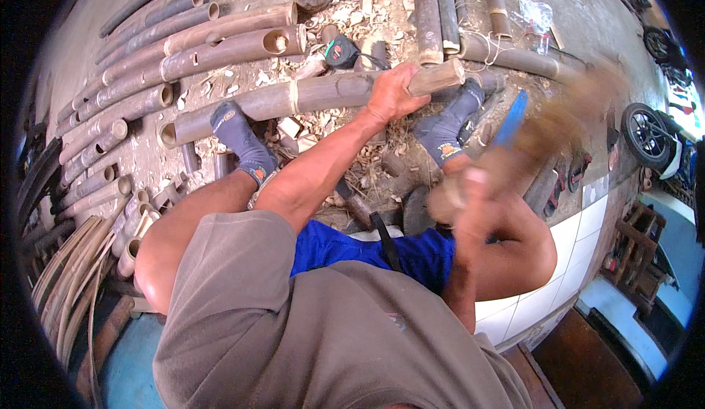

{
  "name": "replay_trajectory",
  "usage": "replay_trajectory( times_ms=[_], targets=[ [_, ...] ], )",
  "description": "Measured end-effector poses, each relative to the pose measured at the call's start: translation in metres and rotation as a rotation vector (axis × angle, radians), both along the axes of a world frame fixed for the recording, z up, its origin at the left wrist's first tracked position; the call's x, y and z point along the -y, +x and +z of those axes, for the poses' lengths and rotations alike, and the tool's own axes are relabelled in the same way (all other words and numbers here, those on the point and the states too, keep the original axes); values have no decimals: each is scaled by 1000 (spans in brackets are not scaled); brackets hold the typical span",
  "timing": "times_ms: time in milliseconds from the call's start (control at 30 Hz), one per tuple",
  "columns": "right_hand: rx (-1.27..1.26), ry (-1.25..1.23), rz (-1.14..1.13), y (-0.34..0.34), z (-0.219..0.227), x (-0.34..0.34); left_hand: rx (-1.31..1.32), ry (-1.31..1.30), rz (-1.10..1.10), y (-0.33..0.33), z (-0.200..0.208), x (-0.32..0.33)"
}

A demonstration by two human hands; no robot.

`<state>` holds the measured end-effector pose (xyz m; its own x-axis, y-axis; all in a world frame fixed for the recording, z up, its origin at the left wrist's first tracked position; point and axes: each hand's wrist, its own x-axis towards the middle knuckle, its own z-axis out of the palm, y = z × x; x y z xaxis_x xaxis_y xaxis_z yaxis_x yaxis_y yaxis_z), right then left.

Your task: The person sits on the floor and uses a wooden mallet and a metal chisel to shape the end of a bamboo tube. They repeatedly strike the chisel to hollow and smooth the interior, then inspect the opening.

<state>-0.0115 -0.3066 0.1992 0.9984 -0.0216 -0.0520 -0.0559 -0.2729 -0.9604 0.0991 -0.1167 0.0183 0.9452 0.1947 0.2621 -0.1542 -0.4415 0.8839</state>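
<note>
My left hand (396, 95) is closed round a thick, pale wooden handle (439, 77) just above a long bamboo pole (323, 93). Whatever lies at the other end of that handle is hidden by the hand. Smeared by motion, a wooden mallet (562, 119) is raised to the right, its grip in my closed right hand (472, 194). The bamboo lies crosswise between my socked feet, one sock (241, 136) at the left and the other sock (446, 121) at the right. A pale band rings the pole near its middle.
Cut bamboo tubes (235, 49), some with holes, lie at the left. More poles (427, 16) lie at the far side. A tape measure (341, 52) rests among wood shavings (308, 131). Beyond my right foot is a blue strip-shaped thing (510, 117); a motorcycle wheel (646, 136) stands farther right.
</note>
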Motion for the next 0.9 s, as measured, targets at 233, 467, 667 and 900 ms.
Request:
replay_trajectory(
  times_ms=[233,467,667,900],
  targets=[
    [-97,-210,17,17,34,50,-34,23,-4,0,-3,-7],
    [245,-121,219,21,33,30,-127,18,-46,4,10,1],
    [75,-152,45,24,17,81,-135,65,-82,-3,-9,-13],
    [100,120,-63,13,74,25,-133,40,-119,5,4,-1]
  ],
)
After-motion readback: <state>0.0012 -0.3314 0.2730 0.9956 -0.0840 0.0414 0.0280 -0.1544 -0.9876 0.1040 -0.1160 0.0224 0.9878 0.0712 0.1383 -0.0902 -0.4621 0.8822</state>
